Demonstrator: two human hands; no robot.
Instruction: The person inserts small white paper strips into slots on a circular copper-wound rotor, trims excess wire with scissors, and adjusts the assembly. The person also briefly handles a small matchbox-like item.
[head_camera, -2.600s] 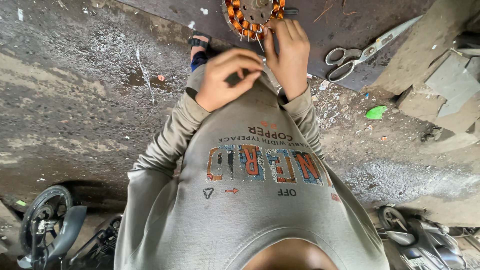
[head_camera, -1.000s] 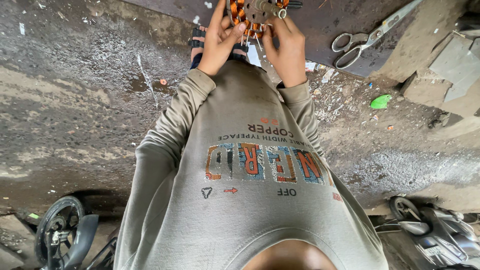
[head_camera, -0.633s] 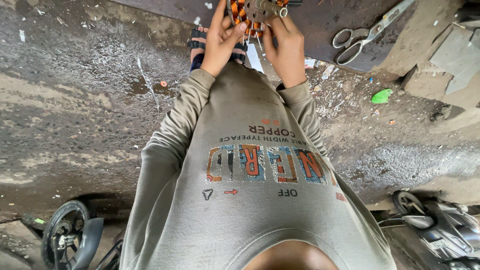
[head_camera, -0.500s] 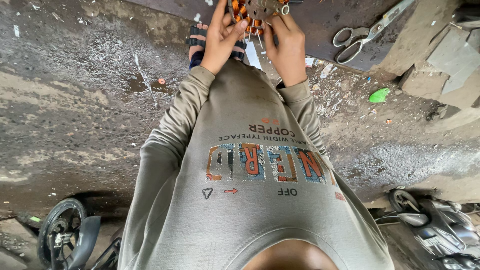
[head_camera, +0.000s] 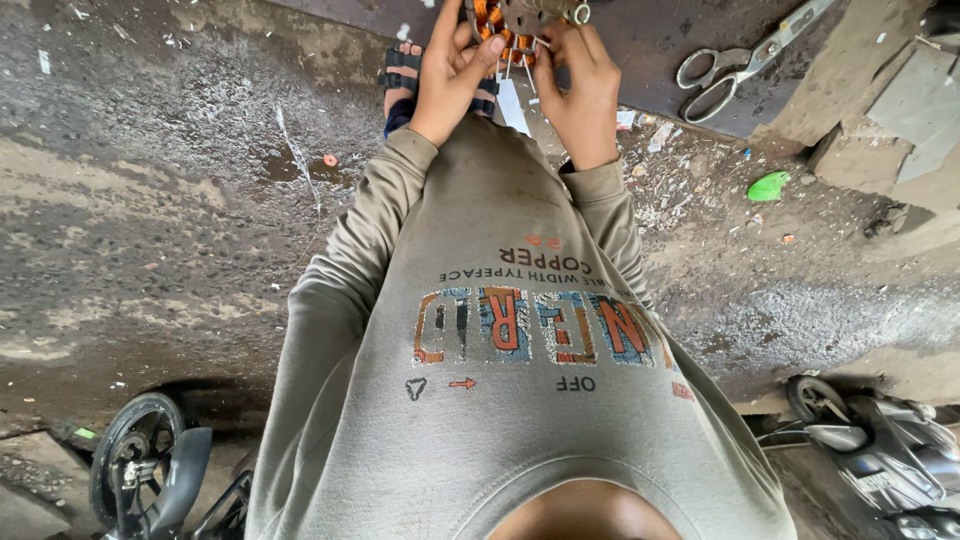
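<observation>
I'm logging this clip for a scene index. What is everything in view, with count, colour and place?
Wound motor stator: one, orange coils on grey metal, top centre, held by both hands.
Scissors: one pair, silver, top right on a dark board.
Green scrap: one, right on the ground.
Sandal: one, dark blue, beside the left wrist.
Two-wheelers: two, one with a black wheel bottom left, one grey scooter bottom right.
Ground: grey, dirty, littered.
Sweatshirt: one, grey-brown, centre.
Left hand: on the stator's left side.
Right hand: on its right side.
</observation>
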